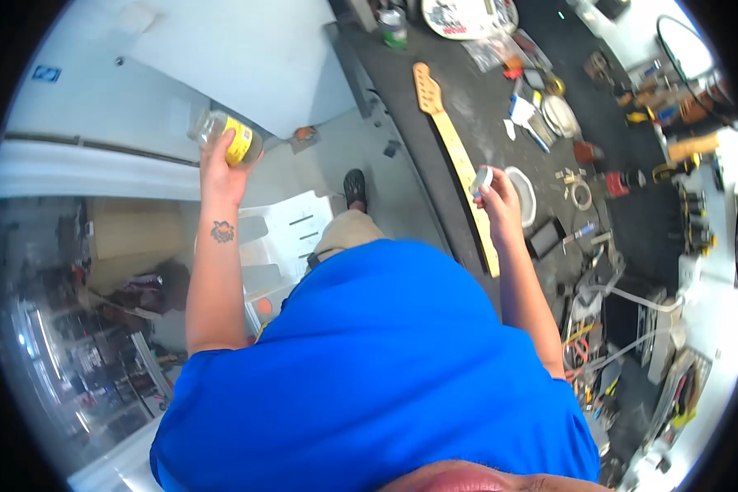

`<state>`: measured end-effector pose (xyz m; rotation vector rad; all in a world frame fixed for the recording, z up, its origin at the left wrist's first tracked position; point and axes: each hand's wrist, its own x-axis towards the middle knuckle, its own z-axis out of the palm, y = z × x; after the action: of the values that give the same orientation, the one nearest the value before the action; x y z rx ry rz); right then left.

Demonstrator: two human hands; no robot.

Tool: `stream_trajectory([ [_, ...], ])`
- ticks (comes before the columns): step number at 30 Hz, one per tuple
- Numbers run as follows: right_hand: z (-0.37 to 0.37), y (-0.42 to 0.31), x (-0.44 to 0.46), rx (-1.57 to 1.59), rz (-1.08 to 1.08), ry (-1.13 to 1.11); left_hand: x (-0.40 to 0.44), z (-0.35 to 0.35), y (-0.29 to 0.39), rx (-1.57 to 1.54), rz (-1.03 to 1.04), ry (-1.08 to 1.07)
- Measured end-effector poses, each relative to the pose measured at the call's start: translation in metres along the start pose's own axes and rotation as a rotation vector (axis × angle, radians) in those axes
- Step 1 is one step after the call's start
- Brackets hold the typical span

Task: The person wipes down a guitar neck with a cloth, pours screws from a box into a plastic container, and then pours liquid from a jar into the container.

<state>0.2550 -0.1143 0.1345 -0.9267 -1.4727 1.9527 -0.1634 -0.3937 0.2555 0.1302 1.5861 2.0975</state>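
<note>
My left hand [219, 170] is wrapped round a clear jar [239, 146] with a yellow label, held tilted out to the left, away from the bench. Over the workbench, my right hand [502, 201] pinches a small grey-white piece [482, 179]; it may be a lid, but I cannot tell. Below and beside that hand lies a pale wooden guitar neck [459, 152], its headstock pointing away from me. A white oval dish [528, 197] rests just right of my right hand, partly hidden by it.
The dark workbench [394, 90] carries a white round-edged object [470, 16], a green-labelled container [394, 31], a brush [539, 131], a tape roll [580, 195] and a black box [547, 238]. A white plastic chair [291, 221] stands at my left. Tools line the wall.
</note>
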Motion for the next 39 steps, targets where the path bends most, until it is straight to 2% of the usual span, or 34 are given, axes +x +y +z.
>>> stream_trajectory([
  [3,0.015,-0.01,0.014,-0.01,-0.025,-0.031,0.017,-0.076,-0.002,0.029,0.004,0.2],
  [9,0.055,0.015,0.069,0.007,0.021,-0.013,0.045,-0.224,-0.074,0.063,0.101,0.422],
  [13,0.114,0.023,0.115,-0.054,0.064,-0.007,0.063,-0.333,-0.138,0.169,-0.107,0.628],
  [15,0.153,0.026,0.147,-0.079,0.059,0.008,0.09,-0.387,-0.162,0.33,-0.218,0.722],
  [18,0.215,0.024,0.191,-0.05,0.112,0.058,0.169,-0.455,-0.159,0.499,-0.6,0.81],
  [20,0.257,0.019,0.218,-0.012,0.115,0.059,0.268,-0.529,-0.162,0.814,-0.59,0.656],
  [21,0.291,-0.004,0.224,-0.053,0.124,0.011,0.321,-0.512,-0.108,1.052,-0.672,0.556],
  [22,0.312,-0.011,0.236,-0.078,0.107,-0.034,0.391,-0.506,-0.066,1.513,-0.65,0.269],
  [23,0.327,-0.016,0.244,-0.105,0.096,-0.075,0.449,-0.489,-0.011,1.514,-0.723,0.115],
  [24,0.343,-0.021,0.254,-0.128,0.083,-0.116,0.497,-0.449,0.047,1.641,-0.77,0.136],
  [25,0.362,-0.033,0.261,-0.13,0.079,-0.181,0.516,-0.405,0.102,1.697,-0.659,0.223],
  [26,0.376,-0.04,0.267,-0.158,0.086,-0.178,0.544,-0.391,0.141,1.864,-0.569,0.065],
  [28,0.402,-0.049,0.283,-0.203,0.086,-0.176,0.601,-0.365,0.204,1.817,-0.623,0.173],
  [29,0.407,-0.049,0.29,-0.212,0.075,-0.19,0.63,-0.368,0.219,1.801,-0.494,0.33],
  [31,0.423,-0.05,0.299,-0.207,0.101,-0.197,0.667,-0.365,0.267,1.702,-0.55,0.388],
  [32,0.43,-0.051,0.303,-0.206,0.117,-0.197,0.681,-0.371,0.282,1.724,-0.479,0.415],
  [36,0.453,-0.052,0.315,-0.273,0.145,-0.2,0.71,-0.386,0.319,1.694,-0.332,0.541],
  [39,0.465,-0.051,0.328,-0.279,0.16,-0.211,0.722,-0.406,0.317,1.38,-0.205,0.656],
])
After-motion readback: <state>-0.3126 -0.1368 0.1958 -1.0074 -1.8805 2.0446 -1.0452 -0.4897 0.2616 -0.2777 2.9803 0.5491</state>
